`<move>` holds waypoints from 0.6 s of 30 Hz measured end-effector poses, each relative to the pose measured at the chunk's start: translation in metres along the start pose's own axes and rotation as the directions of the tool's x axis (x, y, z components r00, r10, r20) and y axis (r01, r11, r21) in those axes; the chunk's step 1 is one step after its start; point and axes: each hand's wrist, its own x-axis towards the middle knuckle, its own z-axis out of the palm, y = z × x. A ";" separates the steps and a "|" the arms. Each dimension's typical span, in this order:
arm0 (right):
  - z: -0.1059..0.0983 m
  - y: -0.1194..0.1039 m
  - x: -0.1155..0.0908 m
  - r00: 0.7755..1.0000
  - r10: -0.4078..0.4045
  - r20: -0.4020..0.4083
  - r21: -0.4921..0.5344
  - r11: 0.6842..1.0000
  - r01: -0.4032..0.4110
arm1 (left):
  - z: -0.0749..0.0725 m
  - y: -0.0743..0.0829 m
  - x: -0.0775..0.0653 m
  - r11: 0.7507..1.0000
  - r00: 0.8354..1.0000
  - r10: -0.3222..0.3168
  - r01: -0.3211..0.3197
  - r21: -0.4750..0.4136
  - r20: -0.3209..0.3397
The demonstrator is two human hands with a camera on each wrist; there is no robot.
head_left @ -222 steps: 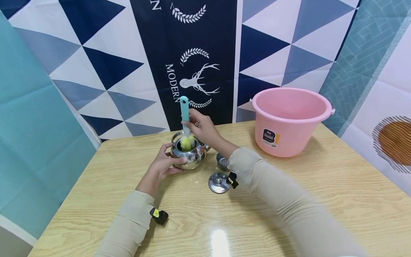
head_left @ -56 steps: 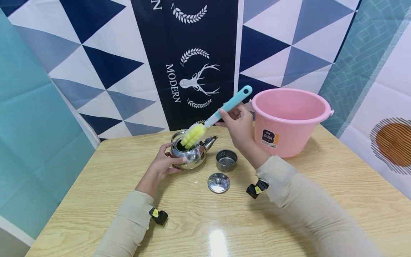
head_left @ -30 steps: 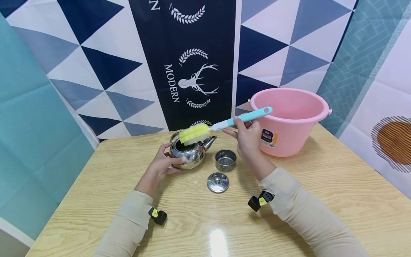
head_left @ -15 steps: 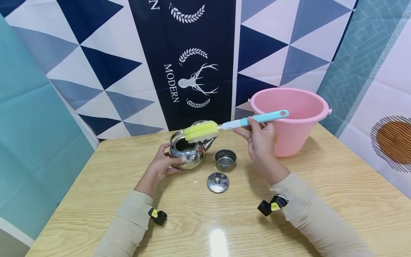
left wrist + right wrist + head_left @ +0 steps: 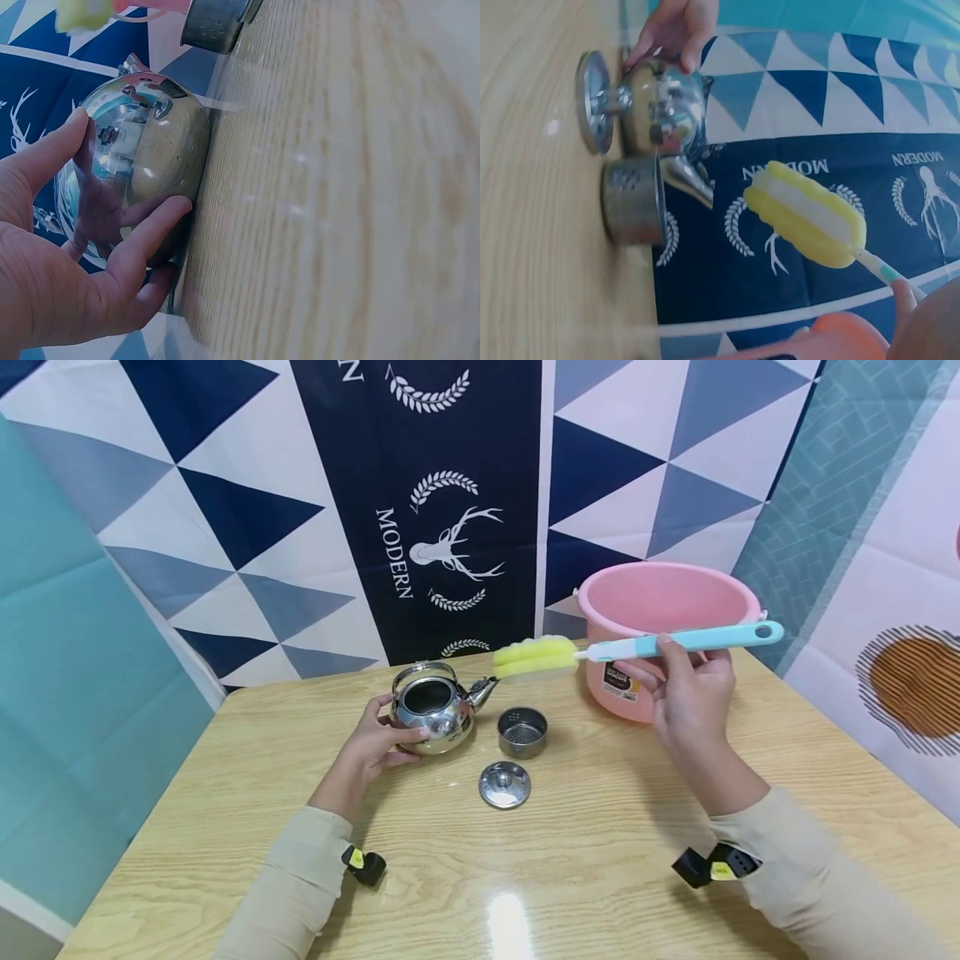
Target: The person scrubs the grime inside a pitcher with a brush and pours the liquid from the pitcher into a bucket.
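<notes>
My left hand [image 5: 372,739] holds the round steel teapot [image 5: 444,727] by its body, thumb on the near side. The teapot stands lidless on the table, opening up, spout to the right; my fingers spread round its belly in the left wrist view. My right hand [image 5: 693,697] pinches the blue-and-white handle of a sponge bottle brush [image 5: 536,658]. The brush lies nearly level in the air, its yellow-and-white sponge head [image 5: 806,214] pointing left, beyond the spout. Beside the teapot are a small perforated steel strainer [image 5: 522,732] and the round steel lid [image 5: 505,785], knob up.
A pink bucket [image 5: 667,597] stands at the back right, partly behind my right hand and the brush handle. The wooden table [image 5: 420,877] meets a patterned wall cloth [image 5: 465,443] at its back edge.
My right hand has lifted the brush from inside the teapot, tipped it from upright to nearly level and carried it right, past the spout. My left hand stays on the teapot.
</notes>
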 end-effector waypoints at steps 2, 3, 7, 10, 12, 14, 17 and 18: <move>-0.005 -0.004 -0.002 0.999 -0.030 0.011 -0.043 0.999 0.031 | 0.000 0.000 0.000 1.000 1.000 0.000 0.000 0.005 -0.001; -0.008 -0.006 -0.003 0.999 -0.043 0.017 -0.065 0.997 0.044 | 0.000 0.000 0.000 1.000 1.000 0.001 -0.001 0.007 -0.002; -0.017 -0.011 -0.006 0.997 -0.060 0.043 -0.125 0.990 0.065 | 0.001 -0.001 0.000 1.000 1.000 0.001 -0.001 0.009 -0.004; -0.024 -0.014 -0.007 0.998 -0.043 0.056 -0.161 0.986 0.051 | 0.001 -0.001 0.001 1.000 1.000 0.002 -0.002 0.009 -0.005; -0.028 -0.014 -0.007 0.997 -0.038 0.061 -0.182 0.982 0.049 | 0.001 -0.002 0.001 1.000 1.000 0.003 -0.003 0.009 -0.003; -0.030 -0.014 -0.007 0.998 -0.028 0.056 -0.205 0.978 0.039 | 0.001 -0.002 0.001 1.000 1.000 0.003 -0.003 0.008 0.000; -0.033 -0.012 -0.007 0.999 0.003 0.052 -0.250 0.968 0.010 | 0.000 -0.002 0.001 1.000 1.000 0.004 -0.004 0.006 0.003; -0.034 -0.012 -0.008 0.998 0.023 0.056 -0.266 0.964 -0.007 | 0.000 -0.002 0.001 1.000 1.000 0.002 -0.002 0.006 0.003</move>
